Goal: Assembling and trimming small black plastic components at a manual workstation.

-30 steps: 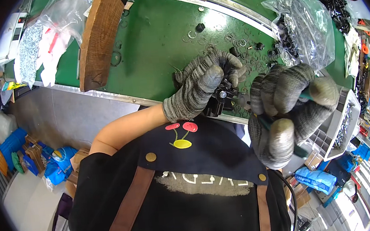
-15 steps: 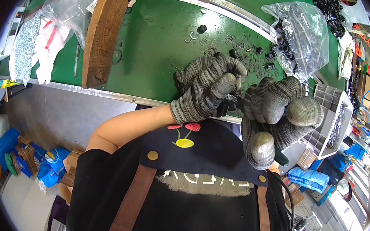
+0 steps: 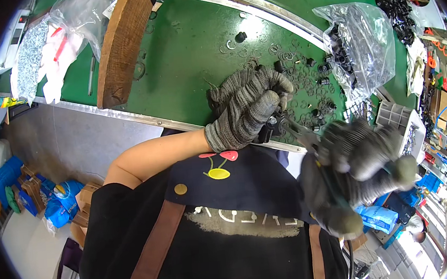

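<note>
My left hand (image 3: 247, 105), in a grey striped knit glove, is closed over the table's near edge. Its fingers grip a small black part (image 3: 267, 131) with a shiny metal end; most of that part is hidden by the glove. To the right, my right hand (image 3: 361, 162), gloved the same way and blurred by motion, holds a pair of pliers (image 3: 301, 133) with dark green handles. The pliers' metal jaws point toward the black part, and whether they touch it I cannot tell. Several thin open rings (image 3: 304, 92) lie scattered beyond my hands.
A wooden block (image 3: 120, 58) stands on the green tabletop (image 3: 183, 47) at the left. Several black caps (image 3: 280, 66) lie among the rings. At the right are a clear plastic bag (image 3: 366, 42) of black parts and a grey crate (image 3: 391, 114). Metal edging (image 3: 142, 117) borders the table.
My right hand has moved right and toward me, its fingers spreading on the pliers, whose jaws now show. My left hand has stayed almost in place with the black part.
</note>
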Available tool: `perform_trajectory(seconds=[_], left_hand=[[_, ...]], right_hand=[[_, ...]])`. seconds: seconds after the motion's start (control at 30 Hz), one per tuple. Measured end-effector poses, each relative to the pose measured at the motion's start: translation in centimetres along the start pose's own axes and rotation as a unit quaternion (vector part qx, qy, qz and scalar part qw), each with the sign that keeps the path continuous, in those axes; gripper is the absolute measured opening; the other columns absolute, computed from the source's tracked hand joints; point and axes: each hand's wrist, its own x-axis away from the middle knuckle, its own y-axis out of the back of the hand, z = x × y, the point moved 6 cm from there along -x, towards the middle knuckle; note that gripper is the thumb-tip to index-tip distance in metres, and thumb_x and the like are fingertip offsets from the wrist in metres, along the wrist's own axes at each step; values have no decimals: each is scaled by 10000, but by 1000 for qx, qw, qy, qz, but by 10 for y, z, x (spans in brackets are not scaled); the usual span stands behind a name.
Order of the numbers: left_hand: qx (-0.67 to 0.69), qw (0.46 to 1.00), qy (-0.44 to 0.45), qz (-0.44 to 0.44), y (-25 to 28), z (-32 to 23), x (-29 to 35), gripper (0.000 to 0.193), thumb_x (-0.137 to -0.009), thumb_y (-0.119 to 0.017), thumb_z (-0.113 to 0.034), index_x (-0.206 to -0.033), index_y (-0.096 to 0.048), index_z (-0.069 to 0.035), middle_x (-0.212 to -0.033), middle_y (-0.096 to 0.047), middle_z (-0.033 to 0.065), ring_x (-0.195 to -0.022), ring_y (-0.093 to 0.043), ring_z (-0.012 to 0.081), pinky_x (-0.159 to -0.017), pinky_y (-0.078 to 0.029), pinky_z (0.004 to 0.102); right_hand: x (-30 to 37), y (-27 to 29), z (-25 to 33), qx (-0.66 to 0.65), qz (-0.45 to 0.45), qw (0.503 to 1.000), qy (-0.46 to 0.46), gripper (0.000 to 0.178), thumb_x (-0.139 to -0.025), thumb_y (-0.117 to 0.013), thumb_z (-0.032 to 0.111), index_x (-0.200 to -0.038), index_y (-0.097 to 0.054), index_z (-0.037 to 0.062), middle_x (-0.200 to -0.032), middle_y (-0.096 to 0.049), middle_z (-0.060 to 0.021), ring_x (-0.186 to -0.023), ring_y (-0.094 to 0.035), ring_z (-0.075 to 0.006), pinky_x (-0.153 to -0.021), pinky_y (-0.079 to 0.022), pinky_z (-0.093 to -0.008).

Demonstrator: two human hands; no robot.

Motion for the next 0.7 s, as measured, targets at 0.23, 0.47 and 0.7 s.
perform_trajectory(seconds=[0.23,0.47,0.7], left_hand=[[-26,1000,-5,4,3,5,-1,653,-857,-666,-625,-1096,-596,-22,-834,-586,29,-796,-576,112,-962,-504,386],[-54,998,-35,7,1,-4,-3,625,-873,-652,-616,-1076,-590,-28,-808,-567,21,-785,-570,110,-977,-504,395],[-81,996,-27,27,2,-4,-3,564,-922,-605,-583,-1076,-587,-40,-833,-569,20,-797,-567,110,-1008,-480,388]], right_hand=[[-8,-2,14,-25,65,994,88,493,-916,-721,266,-1314,-487,92,-796,-487,-50,-605,-499,-148,-516,-491,-308],[6,7,-4,-7,64,991,117,516,-893,-744,274,-1284,-471,77,-767,-451,-45,-539,-423,-146,-469,-437,-286],[4,-19,-12,39,84,990,104,544,-885,-755,290,-1299,-452,109,-791,-425,-41,-553,-370,-133,-480,-348,-257]])
